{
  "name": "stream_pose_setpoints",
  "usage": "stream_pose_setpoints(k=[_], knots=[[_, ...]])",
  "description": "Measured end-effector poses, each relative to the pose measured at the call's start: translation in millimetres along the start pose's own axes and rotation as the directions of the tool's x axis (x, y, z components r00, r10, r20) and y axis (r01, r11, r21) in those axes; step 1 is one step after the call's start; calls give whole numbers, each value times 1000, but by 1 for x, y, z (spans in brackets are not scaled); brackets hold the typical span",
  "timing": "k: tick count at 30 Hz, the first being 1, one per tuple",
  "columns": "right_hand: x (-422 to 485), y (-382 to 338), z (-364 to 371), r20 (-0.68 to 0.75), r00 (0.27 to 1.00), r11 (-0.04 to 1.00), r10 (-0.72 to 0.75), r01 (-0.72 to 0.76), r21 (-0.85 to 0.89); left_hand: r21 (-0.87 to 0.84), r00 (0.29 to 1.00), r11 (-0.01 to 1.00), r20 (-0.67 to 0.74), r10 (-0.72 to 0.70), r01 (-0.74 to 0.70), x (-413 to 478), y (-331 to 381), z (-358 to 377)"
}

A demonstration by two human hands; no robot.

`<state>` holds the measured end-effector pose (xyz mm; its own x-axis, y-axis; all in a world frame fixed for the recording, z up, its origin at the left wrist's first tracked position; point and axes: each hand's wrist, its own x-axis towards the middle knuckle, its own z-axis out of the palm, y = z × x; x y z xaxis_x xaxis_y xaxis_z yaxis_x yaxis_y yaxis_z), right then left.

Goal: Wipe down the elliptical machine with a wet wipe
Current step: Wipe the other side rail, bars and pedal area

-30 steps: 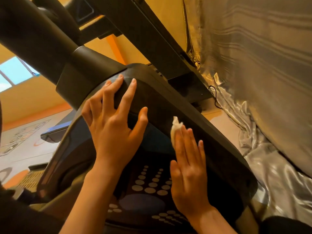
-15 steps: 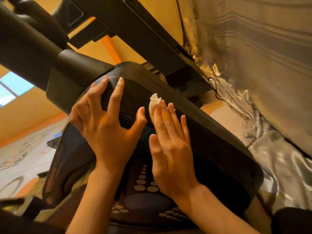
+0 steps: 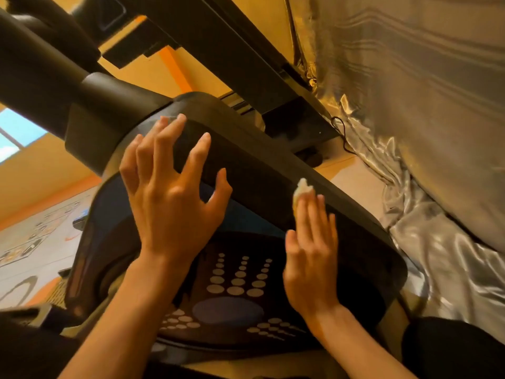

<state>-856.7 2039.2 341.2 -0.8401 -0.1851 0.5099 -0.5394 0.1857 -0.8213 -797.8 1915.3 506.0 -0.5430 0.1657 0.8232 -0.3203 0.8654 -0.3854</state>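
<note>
The elliptical machine's black rounded housing (image 3: pixel 262 170) fills the middle of the view, with a dotted pattern and a grey oval on its lower face. My left hand (image 3: pixel 175 198) rests flat on the housing's upper left curve, fingers spread and holding nothing. My right hand (image 3: pixel 311 255) lies flat against the housing further right and lower. It presses a small white wet wipe (image 3: pixel 302 188) under its fingertips; only the wipe's crumpled top edge shows above the fingers.
A thick black tube (image 3: pixel 41 75) and a black frame bar (image 3: pixel 218 42) run above the housing. Silvery draped fabric (image 3: pixel 410 132) hangs close on the right. A thin black cable (image 3: pixel 341 132) hangs beside the fabric. Orange-yellow walls lie behind.
My right hand has slid the wipe down and to the right along the housing, away from my left hand. The left hand stays on the upper curve.
</note>
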Motion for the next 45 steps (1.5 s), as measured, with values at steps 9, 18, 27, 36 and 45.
stream_pose_setpoints(k=[9, 18, 27, 36, 45], knots=[[-24, 77, -3, -45, 999, 998, 3, -1, 57, 22, 789, 808, 237, 567, -588, 15, 11, 23], [-10, 33, -2, -38, 975, 961, 220, -210, 177, 99, 718, 721, 252, 649, -686, 13, 10, 28], [-59, 70, 11, -91, 994, 996, 61, -56, 65, 89, 711, 715, 245, 659, -694, 14, 10, 28], [-30, -6, 23, -122, 984, 982, 128, -109, 153, 99, 728, 728, 223, 649, -679, 12, 12, 29], [-85, 109, 19, -136, 936, 946, 325, -319, 66, 96, 734, 736, 229, 639, -670, 10, 12, 30]])
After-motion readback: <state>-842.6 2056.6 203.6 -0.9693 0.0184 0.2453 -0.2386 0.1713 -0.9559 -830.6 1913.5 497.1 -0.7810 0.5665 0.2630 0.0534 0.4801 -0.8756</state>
